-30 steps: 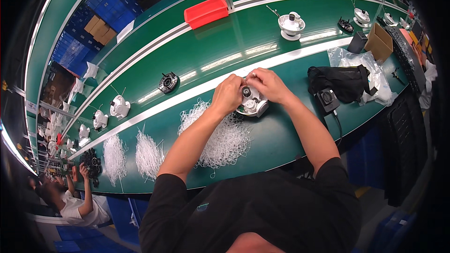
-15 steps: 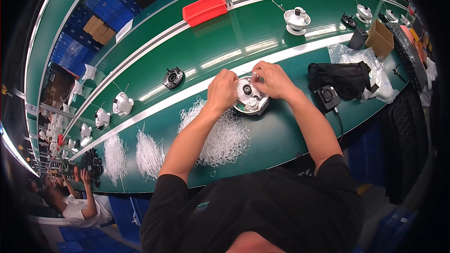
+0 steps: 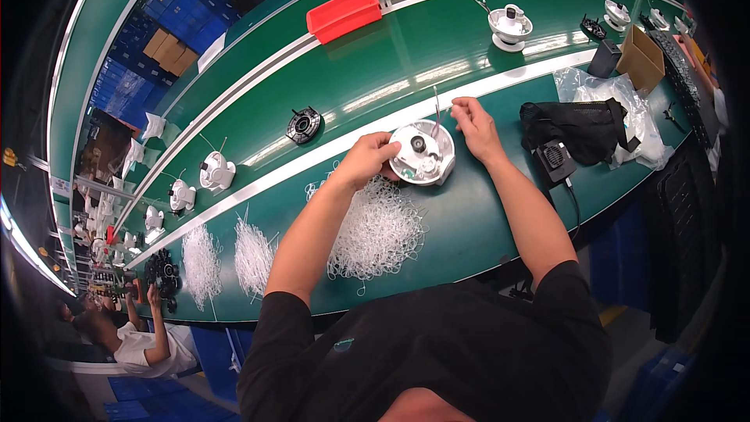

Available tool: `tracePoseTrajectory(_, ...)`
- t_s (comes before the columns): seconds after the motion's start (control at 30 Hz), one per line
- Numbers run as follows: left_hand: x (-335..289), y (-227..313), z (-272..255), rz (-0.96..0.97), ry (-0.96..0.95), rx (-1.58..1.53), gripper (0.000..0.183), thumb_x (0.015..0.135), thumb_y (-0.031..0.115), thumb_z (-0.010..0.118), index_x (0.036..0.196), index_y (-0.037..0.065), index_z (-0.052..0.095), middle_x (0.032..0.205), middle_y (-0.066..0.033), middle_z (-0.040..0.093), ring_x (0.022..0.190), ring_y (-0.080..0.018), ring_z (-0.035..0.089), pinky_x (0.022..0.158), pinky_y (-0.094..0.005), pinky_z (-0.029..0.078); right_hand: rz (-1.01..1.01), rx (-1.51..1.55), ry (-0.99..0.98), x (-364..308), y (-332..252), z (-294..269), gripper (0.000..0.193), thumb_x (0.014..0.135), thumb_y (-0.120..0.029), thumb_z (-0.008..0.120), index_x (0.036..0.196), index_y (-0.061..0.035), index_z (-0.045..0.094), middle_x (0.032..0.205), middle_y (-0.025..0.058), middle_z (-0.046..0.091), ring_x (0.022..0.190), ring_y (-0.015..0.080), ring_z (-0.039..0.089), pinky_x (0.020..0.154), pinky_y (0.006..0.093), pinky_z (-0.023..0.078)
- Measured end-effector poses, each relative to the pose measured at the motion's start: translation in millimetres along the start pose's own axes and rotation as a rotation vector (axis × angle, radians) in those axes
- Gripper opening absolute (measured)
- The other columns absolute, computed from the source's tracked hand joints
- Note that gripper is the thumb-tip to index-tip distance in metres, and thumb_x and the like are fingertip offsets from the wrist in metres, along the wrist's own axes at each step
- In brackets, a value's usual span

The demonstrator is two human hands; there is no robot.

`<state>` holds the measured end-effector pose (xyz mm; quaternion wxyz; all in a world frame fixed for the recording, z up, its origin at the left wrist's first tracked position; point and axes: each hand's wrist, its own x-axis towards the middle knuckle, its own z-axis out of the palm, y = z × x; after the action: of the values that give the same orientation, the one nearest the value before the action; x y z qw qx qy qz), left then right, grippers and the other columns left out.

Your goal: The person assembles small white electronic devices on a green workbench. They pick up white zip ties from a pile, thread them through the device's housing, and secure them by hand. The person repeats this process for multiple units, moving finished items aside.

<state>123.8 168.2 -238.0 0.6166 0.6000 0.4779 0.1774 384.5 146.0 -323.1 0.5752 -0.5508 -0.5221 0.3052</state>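
Observation:
A white round housing [image 3: 406, 168] with a dark round centre and small parts inside sits at the middle of the work surface. My left hand [image 3: 367, 158] grips its left rim, thumb on top and the other fingers partly hidden beneath. From the housing's far right side a thin wire [image 3: 437, 101] sticks up. Just right of that wire, my right hand [image 3: 475, 126] is held apart from the housing, its fingers loosely bent and nothing visible in them. Next to my left forearm lies a large pile of white looped ties [image 3: 375, 234].
Two smaller piles of ties, one nearer [image 3: 254, 258], lie left. Beyond a pale rail, the green belt carries a black ring part [image 3: 303, 125] and white assemblies [image 3: 510, 29]. A red tray [image 3: 344, 16] stands further back. Right are a black bag [image 3: 574, 131] and a cardboard box [image 3: 641, 61].
My right hand has come off the housing and moved right. My left hand has shifted lower on its rim. The housing is turned a little, and parts on the belt have slid slightly right.

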Motion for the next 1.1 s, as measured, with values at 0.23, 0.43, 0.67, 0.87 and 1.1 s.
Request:
tracePoseTrajectory(0.23,52.2,30.4,-20.8,0.111,0.25,-0.416,0.031,0.1,0.016,0.055,0.117,-0.01,0.05,0.109,-0.0209,0.063,0.089,-0.0293,0.069,0.073,-0.0344,0.062,-0.029,-0.099,-0.049,-5.0,-13.1,0.3,0.028,0.092,-0.023,0.065,0.11,-0.0016,0.063,0.088,0.009,0.068,0.073,0.0163,0.062,0.072,0.0309,0.05)
tracePoseTrajectory(0.43,120.3,18.1,-60.6,0.119,0.532,-0.63,0.033,0.101,0.015,0.055,0.115,-0.012,0.044,0.113,-0.0251,0.056,0.097,-0.0348,0.065,0.075,-0.0366,0.064,-0.026,-0.072,-0.065,-1.5,-13.2,-0.2,0.021,0.09,-0.017,0.067,0.104,-0.0016,0.066,0.085,0.0073,0.067,0.071,0.015,0.061,0.071,0.0294,0.051)
tracePoseTrajectory(0.67,95.1,-2.4,-57.1,0.104,0.487,-0.376,0.047,0.095,0.025,0.068,0.124,-0.007,0.05,0.113,-0.0163,0.06,0.088,-0.0259,0.067,0.068,-0.0312,0.057,-0.023,-0.037,-0.062,-1.9,-8.5,-2.5,0.018,0.09,-0.014,0.068,0.101,-0.0005,0.067,0.082,0.0062,0.068,0.073,0.0123,0.062,0.07,0.0277,0.051)
tracePoseTrajectory(0.87,8.2,-15.8,-39.4,0.119,0.272,0.916,0.029,0.077,0.02,0.08,0.096,0.002,0.067,0.087,-0.0111,0.072,0.081,-0.0224,0.069,0.071,-0.0366,0.053,-0.033,-0.038,-0.086,-2.6,-11.5,0.3,0.016,0.09,-0.013,0.067,0.101,-0.0008,0.067,0.081,0.0038,0.067,0.071,0.01,0.06,0.069,0.0256,0.05)
tracePoseTrajectory(1.1,-9.6,-20.8,-27.6,0.027,0.272,1.067,0.023,0.077,0.017,0.077,0.094,0.004,0.068,0.087,-0.01,0.072,0.084,-0.0281,0.069,0.074,-0.04,0.053,-0.005,-0.055,-0.116,-2.3,-11.5,0.3,0.016,0.092,-0.012,0.066,0.103,-0.0014,0.067,0.084,0.0004,0.065,0.076,0.0081,0.057,0.071,0.0239,0.048)
